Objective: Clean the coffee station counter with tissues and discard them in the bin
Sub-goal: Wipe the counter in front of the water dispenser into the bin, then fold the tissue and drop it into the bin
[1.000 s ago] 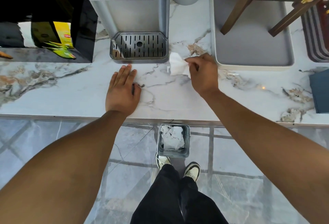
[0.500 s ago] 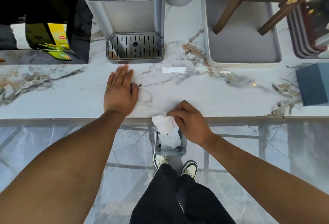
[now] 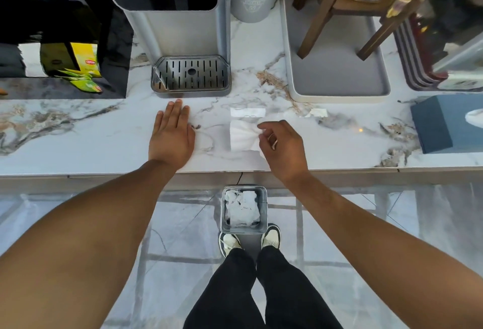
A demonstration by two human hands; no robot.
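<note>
My right hand (image 3: 283, 145) pinches the right edge of a white tissue (image 3: 241, 136) that lies spread on the marble counter (image 3: 104, 140), in front of the water dispenser's drip tray (image 3: 190, 76). My left hand (image 3: 171, 132) rests flat on the counter with its fingers together, just left of the tissue and holding nothing. Below the counter edge, between my shoes, a small grey bin (image 3: 222, 211) stands on the floor with crumpled white tissues (image 3: 243, 208) inside.
A blue tissue box (image 3: 444, 124) stands at the counter's right. A grey tray (image 3: 337, 85) holds a wooden stand behind my right hand. On the left, a black shelf (image 3: 115, 54) has yellow tea packets (image 3: 81, 67) in it. Stacked trays (image 3: 407, 67) fill the far right.
My right hand went from beside the drip tray down to the counter edge above the bin with a tissue, then came back up onto the counter. The left hand stayed put.
</note>
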